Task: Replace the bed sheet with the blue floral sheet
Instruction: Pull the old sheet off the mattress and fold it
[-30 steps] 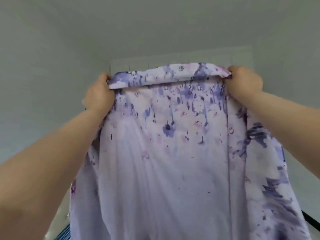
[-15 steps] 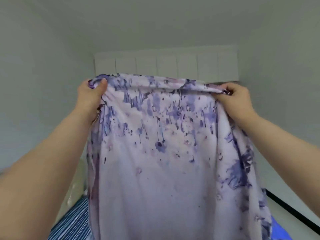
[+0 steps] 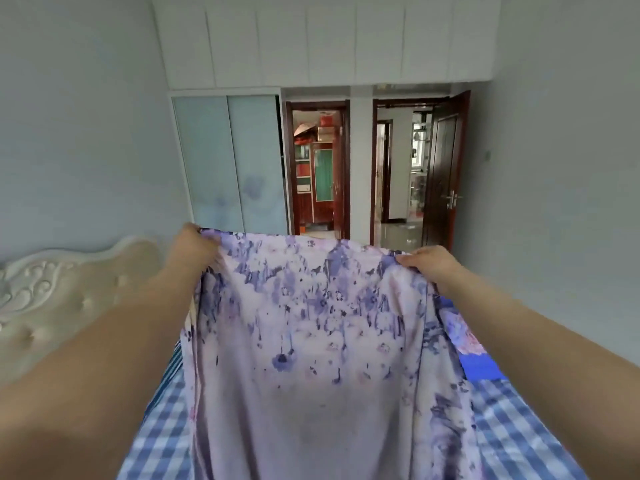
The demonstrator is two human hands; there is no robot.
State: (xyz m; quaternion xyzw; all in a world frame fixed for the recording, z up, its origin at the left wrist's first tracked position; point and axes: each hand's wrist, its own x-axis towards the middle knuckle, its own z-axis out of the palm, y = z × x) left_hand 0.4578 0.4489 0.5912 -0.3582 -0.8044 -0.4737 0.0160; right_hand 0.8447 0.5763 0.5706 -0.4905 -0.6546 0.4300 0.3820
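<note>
A pale lilac sheet with blue and purple flowers [image 3: 311,358] hangs stretched in front of me, its underside facing me. My left hand [image 3: 190,247] grips its top left corner and my right hand [image 3: 429,263] pinches its top right edge, both arms stretched forward. Beneath it lies the bed, covered in a blue and white checked sheet [image 3: 512,420], with a bright blue floral patch [image 3: 467,344] showing at the right past the hanging cloth.
A cream carved headboard [image 3: 59,292] stands at the left. Ahead are a wardrobe with pale sliding doors [image 3: 232,161], a dark-framed doorway [image 3: 317,168] and an open dark wooden door [image 3: 445,168]. White cabinets run overhead.
Both hands have come down with the sheet from up near the ceiling to chest height. The view has dropped, so the room, doors and bed now show.
</note>
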